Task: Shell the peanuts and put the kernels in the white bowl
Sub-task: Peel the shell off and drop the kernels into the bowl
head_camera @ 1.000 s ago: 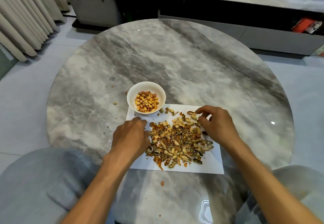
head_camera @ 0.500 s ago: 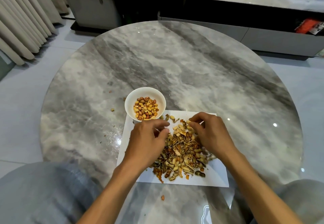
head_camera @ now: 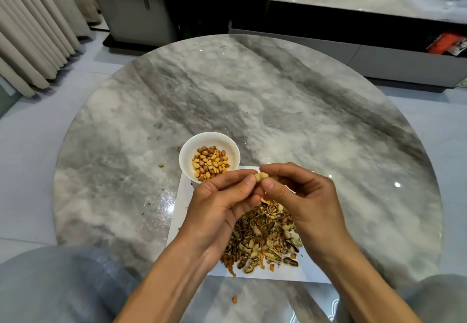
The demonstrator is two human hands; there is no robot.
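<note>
A pale peanut (head_camera: 260, 177) is pinched between the fingertips of my left hand (head_camera: 222, 204) and my right hand (head_camera: 303, 196), raised above the paper. The white bowl (head_camera: 188, 152) stands just to the upper left of my hands and holds a layer of yellow and reddish kernels (head_camera: 209, 162). Below my hands a heap of split shells and peanuts (head_camera: 262, 239) lies on a white sheet of paper (head_camera: 179, 209). My hands hide the heap's upper part.
The round grey marble table (head_camera: 278, 110) carries everything. Stray bits lie on it: a crumb (head_camera: 160, 165) left of the bowl and a kernel (head_camera: 234, 298) near the front edge. A low cabinet (head_camera: 328, 32) stands behind, curtains (head_camera: 32, 24) at the left.
Both hands have lifted off the shell heap and come together, and now hold one peanut between their fingertips above the paper. The camera has tilted slightly.
</note>
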